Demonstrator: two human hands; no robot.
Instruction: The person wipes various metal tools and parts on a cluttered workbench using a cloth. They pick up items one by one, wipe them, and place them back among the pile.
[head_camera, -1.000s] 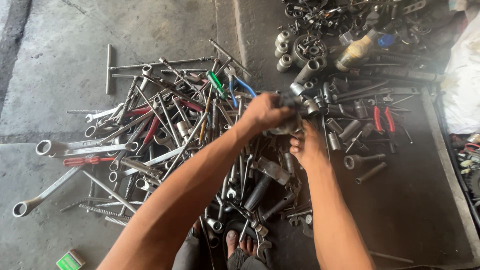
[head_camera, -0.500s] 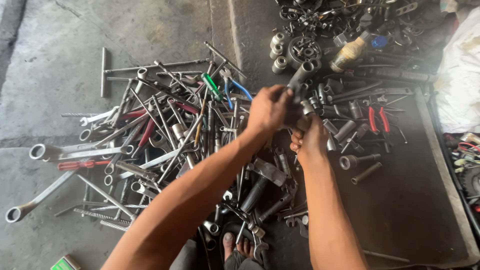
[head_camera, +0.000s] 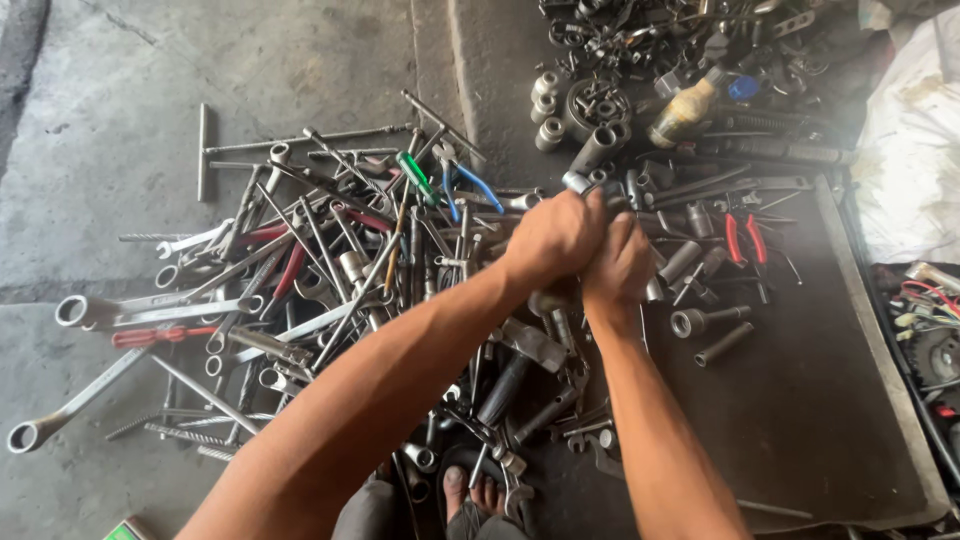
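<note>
Two hands pressed together over the tool heap (head_camera: 330, 290): left hand (head_camera: 553, 238) closed round a metal socket (head_camera: 578, 183), right hand (head_camera: 618, 268) cupped against it, grip contents hidden. Only the socket's shiny tip visible above the left knuckles; rest covered. Beneath, spanners tangled, hard to separate. Red pliers (head_camera: 745, 238) right, on the dark mat (head_camera: 800, 400). Toes (head_camera: 478, 492) at bottom edge.

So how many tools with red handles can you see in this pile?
3, maybe more buried. Red-handled pliers lie on the dark mat right of the hands; a red-handled screwdriver lies at the pile's left edge; another red-handled tool sits within the pile.
</note>
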